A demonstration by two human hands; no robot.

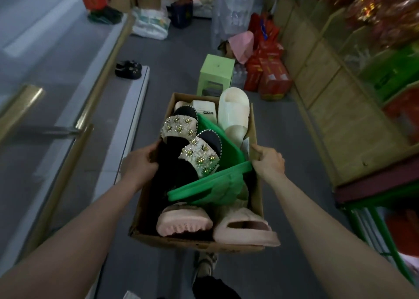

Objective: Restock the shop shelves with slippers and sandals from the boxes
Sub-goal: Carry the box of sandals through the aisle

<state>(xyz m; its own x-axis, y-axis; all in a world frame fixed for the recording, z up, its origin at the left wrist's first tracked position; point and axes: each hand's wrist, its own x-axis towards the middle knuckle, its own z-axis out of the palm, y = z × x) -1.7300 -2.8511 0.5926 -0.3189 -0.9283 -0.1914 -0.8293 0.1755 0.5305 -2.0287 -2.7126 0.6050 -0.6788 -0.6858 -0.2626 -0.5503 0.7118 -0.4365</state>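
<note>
The box (257, 199) was matt brown cardboard, its near edge rough. Inside it, the green slide (204, 187) looked like smooth moulded plastic with a faint sheen. The pink slides (183, 219) were matt and foam-like, one showing a ribbed sole, and the cream slide (233, 108) was smooth and matt. The sandals (179, 126) bore glinting beads on pale straps. Left of the box ran a glossy brass-coloured metal rail (103, 74); right of it stood a matt pale wood shelf (335, 108).

Dim, soft light (edges blurred and bent), centre fairly sharp.
</note>
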